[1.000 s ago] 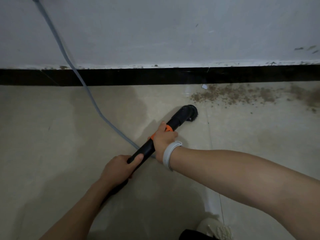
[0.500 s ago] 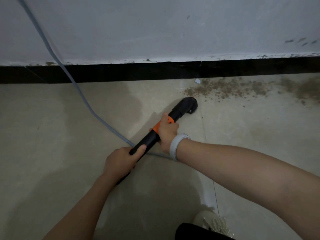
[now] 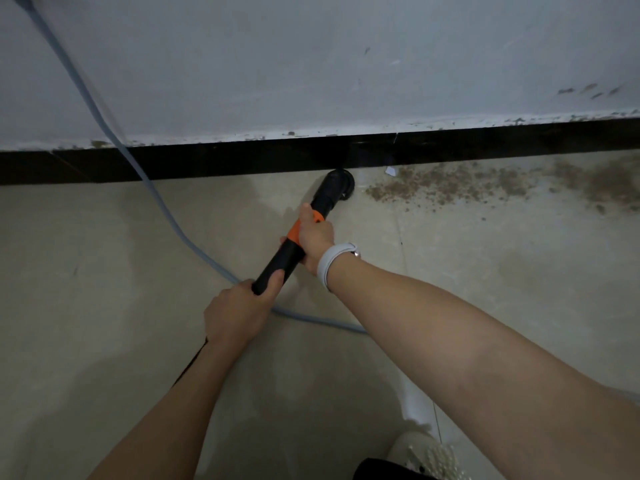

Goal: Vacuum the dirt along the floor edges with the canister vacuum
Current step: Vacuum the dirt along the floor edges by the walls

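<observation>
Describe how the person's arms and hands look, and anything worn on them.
Both forearms are bare, with no sleeves in view. The left hand wears no glove, ring or band that shows. The right hand is also ungloved; at its wrist sits a pale grey wristband with a small dark clasp or stud on its outer side.

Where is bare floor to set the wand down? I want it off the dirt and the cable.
Bare tile lies left of the grey cable, below the black skirting, and right of the right forearm, below the dirt. It is crowded around the nozzle, where both hands, the cable and the dirt edge meet.
</observation>
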`<state>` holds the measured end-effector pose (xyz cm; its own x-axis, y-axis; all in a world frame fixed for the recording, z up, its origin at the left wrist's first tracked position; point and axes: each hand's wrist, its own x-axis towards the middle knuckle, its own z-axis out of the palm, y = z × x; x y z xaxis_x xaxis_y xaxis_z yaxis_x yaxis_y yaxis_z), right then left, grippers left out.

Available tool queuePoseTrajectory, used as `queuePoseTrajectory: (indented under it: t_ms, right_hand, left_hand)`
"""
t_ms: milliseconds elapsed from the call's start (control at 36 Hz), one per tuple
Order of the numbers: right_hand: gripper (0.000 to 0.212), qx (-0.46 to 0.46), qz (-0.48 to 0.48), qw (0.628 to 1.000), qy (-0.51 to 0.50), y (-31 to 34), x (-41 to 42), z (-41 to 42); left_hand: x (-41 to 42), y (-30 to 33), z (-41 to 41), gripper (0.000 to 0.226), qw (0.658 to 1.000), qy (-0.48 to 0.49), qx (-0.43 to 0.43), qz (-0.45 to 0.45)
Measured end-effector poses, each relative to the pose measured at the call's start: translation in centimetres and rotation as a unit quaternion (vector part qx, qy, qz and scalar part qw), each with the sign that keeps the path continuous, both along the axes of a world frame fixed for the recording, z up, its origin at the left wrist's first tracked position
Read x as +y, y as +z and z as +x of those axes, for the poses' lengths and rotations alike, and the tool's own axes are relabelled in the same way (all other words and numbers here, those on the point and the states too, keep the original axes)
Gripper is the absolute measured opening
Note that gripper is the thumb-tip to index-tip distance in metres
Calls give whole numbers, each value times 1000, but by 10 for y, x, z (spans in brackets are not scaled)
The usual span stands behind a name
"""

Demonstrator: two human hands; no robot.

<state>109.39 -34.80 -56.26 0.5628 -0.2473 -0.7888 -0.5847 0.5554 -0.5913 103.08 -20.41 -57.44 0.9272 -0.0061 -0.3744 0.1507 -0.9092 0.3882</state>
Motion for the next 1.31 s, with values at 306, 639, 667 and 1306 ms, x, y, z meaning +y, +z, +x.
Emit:
queuePoseTrajectory:
  t_ms: [306,639,667,1306]
  right_hand:
    - [41,35,-72,994,-79,-28,-15,-33]
    - [41,-10,-33,997,-67,-11,-33,-15]
    - [43,-13,-23,998,-62,-10,-33,-11]
    - [28,-38,-1,996,-84,-22,-59,-2]
  left_hand:
    - [-12,-1,-14,56,994,-100,40,5]
    - [-34,5,-3,60,997,-69,16,29]
    - [-35,6,-1,60,998,-60,15,32]
    - [-64,-1,6,61,995,-66,-47,64]
